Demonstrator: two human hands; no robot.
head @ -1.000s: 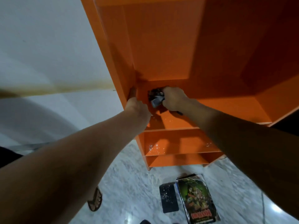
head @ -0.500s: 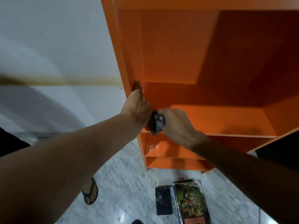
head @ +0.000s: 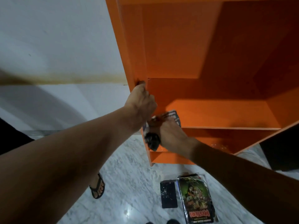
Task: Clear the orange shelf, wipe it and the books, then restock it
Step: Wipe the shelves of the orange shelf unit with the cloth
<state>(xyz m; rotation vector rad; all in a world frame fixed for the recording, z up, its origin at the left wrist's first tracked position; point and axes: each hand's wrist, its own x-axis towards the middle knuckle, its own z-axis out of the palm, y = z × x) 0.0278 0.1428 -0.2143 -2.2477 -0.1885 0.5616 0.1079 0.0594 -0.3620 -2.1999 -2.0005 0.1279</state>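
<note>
Wiping is in hand: at frame centre the right hand (head: pixel 171 133) curls round a crumpled dark cloth (head: pixel 152 140) on the front left corner of the bare orange wooden shelf (head: pixel 218 113), while the outstretched left hand (head: pixel 140 104) grips its side panel. Next the cloth likely needs sweeping rightward; the green-covered books (head: pixel 197 202) lie on the floor, lower centre.

Floor (head: pixel 129 183): pale marbled stone; carries the orange shelf (head: pixel 178 46).
Middle board (head: pixel 218 113): bears a dark patterned cloth (head: pixel 174 116) at its front left corner, part hanging over the front edge.
Lower board (head: pixel 208 143): shiny pale specks near the front.
Floor, before the shelf: one book (head: pixel 196 201) lying flat, cover up; a black flat slab (head: pixel 168 194) just beside it, to its left.
Floor, left: a foot in a dark sandal (head: pixel 97 188).
</note>
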